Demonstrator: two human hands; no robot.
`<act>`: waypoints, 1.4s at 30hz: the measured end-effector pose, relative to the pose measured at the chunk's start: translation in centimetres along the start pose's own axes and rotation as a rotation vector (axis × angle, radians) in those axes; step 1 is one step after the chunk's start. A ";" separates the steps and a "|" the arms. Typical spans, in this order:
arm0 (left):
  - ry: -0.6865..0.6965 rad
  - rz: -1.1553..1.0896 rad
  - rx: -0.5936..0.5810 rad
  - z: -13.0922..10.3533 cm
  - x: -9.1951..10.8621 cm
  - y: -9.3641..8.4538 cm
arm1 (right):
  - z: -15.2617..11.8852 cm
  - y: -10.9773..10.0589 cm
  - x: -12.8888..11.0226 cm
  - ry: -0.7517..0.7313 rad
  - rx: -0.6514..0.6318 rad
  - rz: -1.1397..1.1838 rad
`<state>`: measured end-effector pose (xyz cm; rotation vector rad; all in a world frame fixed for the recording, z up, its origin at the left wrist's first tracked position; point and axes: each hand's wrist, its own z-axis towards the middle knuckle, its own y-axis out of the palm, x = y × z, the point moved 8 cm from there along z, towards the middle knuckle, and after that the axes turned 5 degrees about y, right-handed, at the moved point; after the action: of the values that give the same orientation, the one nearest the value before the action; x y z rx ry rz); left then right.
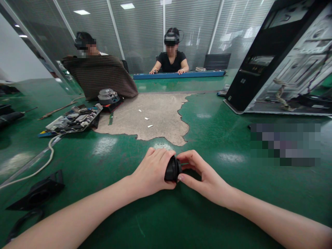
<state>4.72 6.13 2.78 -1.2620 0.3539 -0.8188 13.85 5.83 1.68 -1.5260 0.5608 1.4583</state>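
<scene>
A small black rounded part (171, 169) with a ridged disc on its right side is held between my two hands, just above the green table. My left hand (153, 169) wraps around it from the left, fingers over the top. From the right, my right hand (201, 171) pinches the disc side between thumb and fingertips. The part's far side is hidden by my left fingers, and I cannot make out its exact kind.
A circuit board (75, 119) with a white cable (52, 148) lies left, beside a cooling fan (107, 97). A black plastic duct (43, 190) sits front left. An opened computer case (259, 62) stands right. Two people sit across the table (207, 121), one behind a brown cloth (103, 74).
</scene>
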 end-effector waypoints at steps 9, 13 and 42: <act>-0.001 -0.001 -0.001 -0.1 -0.1 0.0 | -0.4 -0.1 -0.4 -0.043 0.000 -0.053; -0.001 0.001 -0.003 -0.1 0.0 -0.1 | -0.4 -0.3 -0.4 -0.074 0.013 -0.045; -0.001 0.015 -0.013 0.0 0.0 0.1 | -0.3 -0.1 -0.2 -0.021 -0.002 -0.084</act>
<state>4.74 6.15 2.65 -1.2703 0.3678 -0.8040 13.99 5.57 1.89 -1.5161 0.4772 1.4093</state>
